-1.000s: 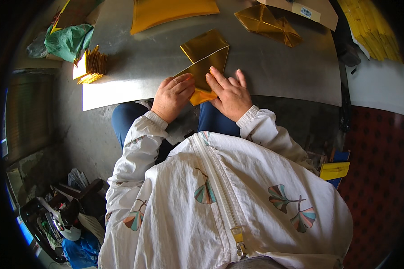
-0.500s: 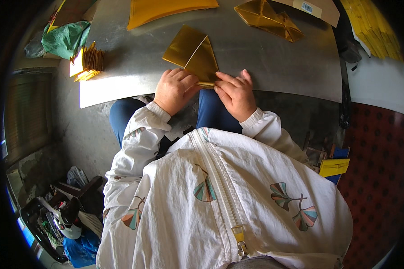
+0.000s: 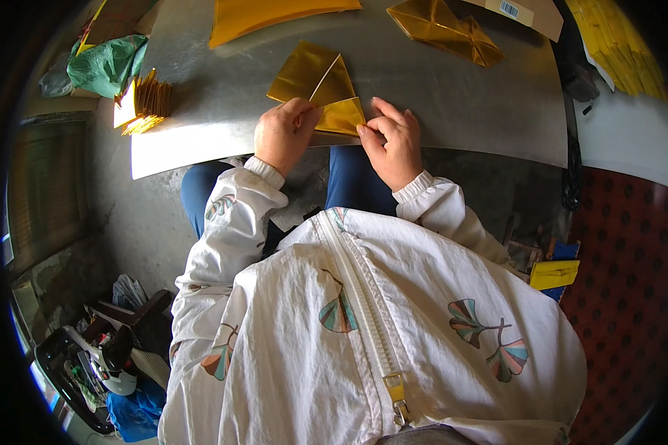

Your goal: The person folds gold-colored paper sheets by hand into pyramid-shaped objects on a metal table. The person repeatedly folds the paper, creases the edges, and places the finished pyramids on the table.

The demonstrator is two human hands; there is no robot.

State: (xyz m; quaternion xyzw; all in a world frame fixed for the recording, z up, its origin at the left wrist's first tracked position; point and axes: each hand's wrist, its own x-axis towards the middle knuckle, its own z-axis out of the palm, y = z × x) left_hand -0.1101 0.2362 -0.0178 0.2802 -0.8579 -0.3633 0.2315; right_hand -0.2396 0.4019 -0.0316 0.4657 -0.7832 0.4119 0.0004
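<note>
A sheet of shiny gold paper [image 3: 304,72] lies partly folded at the near edge of the metal table, a thin pale line running across its upper part. Its near portion is turned up into a flap, which shows as a brighter gold band. At the flap's left end my left hand [image 3: 278,139] is closed on the paper, thumb and fingers pinched together. My right hand [image 3: 398,148] holds the flap's right corner by the thumb, with its fingers bent above; part of that grip is hidden.
Beyond the sheet lies a stack of gold paper [image 3: 282,18]. A folded gold paper piece [image 3: 445,31] rests at the far right by a cardboard box [image 3: 523,13]. Upright gold folded pieces [image 3: 142,102] stand at the left beside a green plastic bag [image 3: 107,65]. The metal table [image 3: 490,111] ends just before my knees.
The paper's near edge, held low and narrow before, now stands up as a wider flap. My left hand has risen slightly and turned inward with it; the right fingers have curled more.
</note>
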